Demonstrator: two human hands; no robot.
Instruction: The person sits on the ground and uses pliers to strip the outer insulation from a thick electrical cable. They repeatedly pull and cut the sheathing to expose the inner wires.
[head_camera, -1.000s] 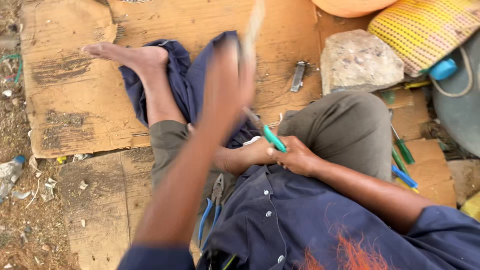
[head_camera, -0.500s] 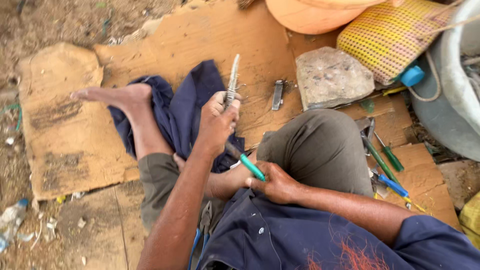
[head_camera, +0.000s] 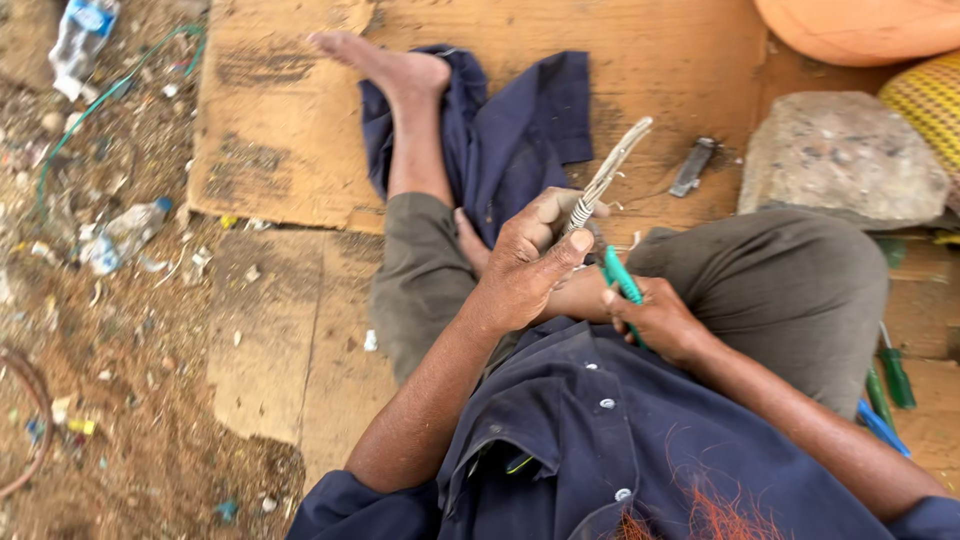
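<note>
Left hand (head_camera: 525, 262), forearm raised from the lower left, fingers curled and thumb pressed against a grey cable (head_camera: 605, 180) gripped near its lower end; the cable slants up and to the right above the cardboard sheet (head_camera: 680, 60). Right hand (head_camera: 655, 318), forearm entering from the lower right, clenched around the green-handled tool (head_camera: 622, 282), whose handle points up toward the base of the cable just beside the left thumb. Both hands sit over the lap, between the bent right knee and the outstretched left leg resting on a dark blue cloth (head_camera: 510, 130). A stone block (head_camera: 840, 165) and a small metal piece (head_camera: 692, 167) lie on the cardboard to the right. Compared with half a second earlier, the cable has tilted from near upright to a rightward slant, and the left hand has dropped closer to the right hand.
</note>
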